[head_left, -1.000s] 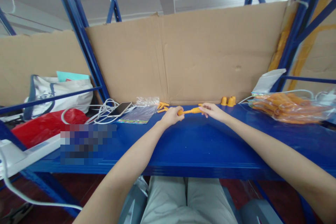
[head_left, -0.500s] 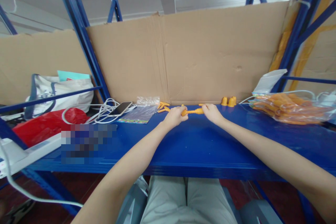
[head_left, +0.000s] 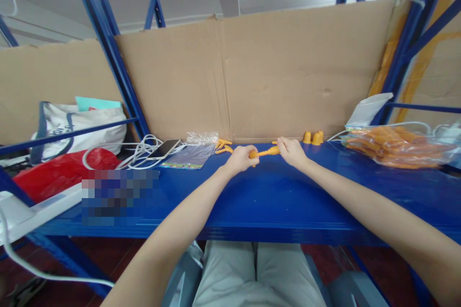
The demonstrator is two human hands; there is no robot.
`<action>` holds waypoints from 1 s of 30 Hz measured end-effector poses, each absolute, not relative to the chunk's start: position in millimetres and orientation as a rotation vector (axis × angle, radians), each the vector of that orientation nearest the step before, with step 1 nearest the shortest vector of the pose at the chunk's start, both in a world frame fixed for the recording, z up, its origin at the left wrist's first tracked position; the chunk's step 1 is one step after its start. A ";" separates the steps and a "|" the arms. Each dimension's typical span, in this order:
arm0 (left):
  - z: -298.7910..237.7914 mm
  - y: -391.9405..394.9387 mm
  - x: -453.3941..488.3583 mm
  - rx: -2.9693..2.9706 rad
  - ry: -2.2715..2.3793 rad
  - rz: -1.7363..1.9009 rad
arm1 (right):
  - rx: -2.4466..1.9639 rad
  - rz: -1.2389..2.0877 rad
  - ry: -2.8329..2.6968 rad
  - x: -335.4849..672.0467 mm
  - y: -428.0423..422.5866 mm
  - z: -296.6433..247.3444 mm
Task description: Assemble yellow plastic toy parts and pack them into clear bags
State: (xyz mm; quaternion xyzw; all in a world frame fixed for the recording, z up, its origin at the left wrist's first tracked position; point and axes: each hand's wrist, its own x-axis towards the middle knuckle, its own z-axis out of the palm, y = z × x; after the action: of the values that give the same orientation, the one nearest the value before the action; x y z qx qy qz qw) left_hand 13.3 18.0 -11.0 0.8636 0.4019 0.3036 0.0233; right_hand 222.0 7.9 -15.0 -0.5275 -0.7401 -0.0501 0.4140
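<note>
An orange plastic piece with a thin ridged middle (head_left: 267, 152) spans the gap between my two hands, just above the blue shelf top. My left hand (head_left: 239, 159) is closed around its left end, where a rounded orange part shows at the fingertips and a small tip pokes out below. Its right, thicker end sits in the fingers of my right hand (head_left: 291, 152), which is closed on it; the fingers hide part of that end. Left of my left hand lie loose orange pieces (head_left: 224, 147), some with ridges.
Two orange caps (head_left: 317, 138) stand by the cardboard back panel (head_left: 273, 67). A clear bag of orange parts (head_left: 392, 146) lies right. Leftward are a clear plastic packet (head_left: 189, 156), a phone (head_left: 163, 149), white cables (head_left: 139, 156), a red bag (head_left: 72, 172) and a power strip (head_left: 54, 211).
The orange piece has turned at my left hand: a tip that stuck up above the fingers now points down below them. Both hands stay nearly in place.
</note>
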 end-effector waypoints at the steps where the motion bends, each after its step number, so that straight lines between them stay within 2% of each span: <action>1: -10.9 17.2 13.3 2.709 1.255 0.944 | -1.353 -0.098 -1.846 220.3 8.3 -14.8; 8: -10.9 16.7 11.0 2.883 1.309 0.965 | -1.546 0.518 -1.591 207.3 5.6 -10.7; 22: -16.3 14.6 15.3 2.958 1.352 0.962 | -1.714 0.937 -1.479 209.5 3.2 -2.0; 25: -14.8 19.2 14.0 2.864 1.352 0.958 | -1.604 0.830 -1.627 213.5 6.8 -2.9; 30: -11.2 22.9 11.2 2.677 1.363 0.955 | -1.212 0.223 -1.872 215.8 6.9 -7.0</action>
State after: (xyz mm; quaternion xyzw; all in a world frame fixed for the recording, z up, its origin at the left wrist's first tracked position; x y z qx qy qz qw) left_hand 11.2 22.9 -11.2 0.8492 0.4324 0.3031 -0.0053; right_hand 215.8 6.9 -7.0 -0.4869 -0.7520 0.0897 0.4352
